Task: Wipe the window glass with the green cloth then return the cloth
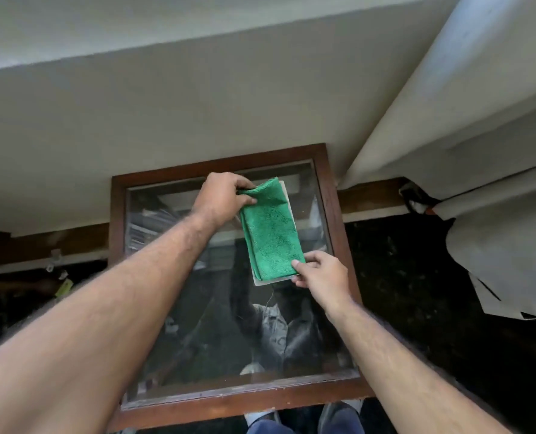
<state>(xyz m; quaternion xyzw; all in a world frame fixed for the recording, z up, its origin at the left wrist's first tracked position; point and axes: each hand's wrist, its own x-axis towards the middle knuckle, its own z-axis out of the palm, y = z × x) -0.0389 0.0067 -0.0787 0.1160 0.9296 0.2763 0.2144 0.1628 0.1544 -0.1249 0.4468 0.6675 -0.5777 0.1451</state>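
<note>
1. My left hand (221,197) pinches the top end of the green cloth (271,228), thumb and fingers clamped on the fold.
2. My right hand (319,272) grips the bottom end, thumb on top of the green pile, fingers curled underneath.
3. The cloth is folded into a long strip, stretched between my two hands and held up in front of the window glass (204,333); whether it touches the pane I cannot tell.
4. A pale layer shows along the cloth's right and bottom edges, just under my right thumb.
5. The brown wooden window frame (332,195) runs around the glass, beyond and on either side of both hands.
6. Below my right hand the glass shows a dim reflection of a person.
7. Above my left hand is the white wall (166,114).
</note>
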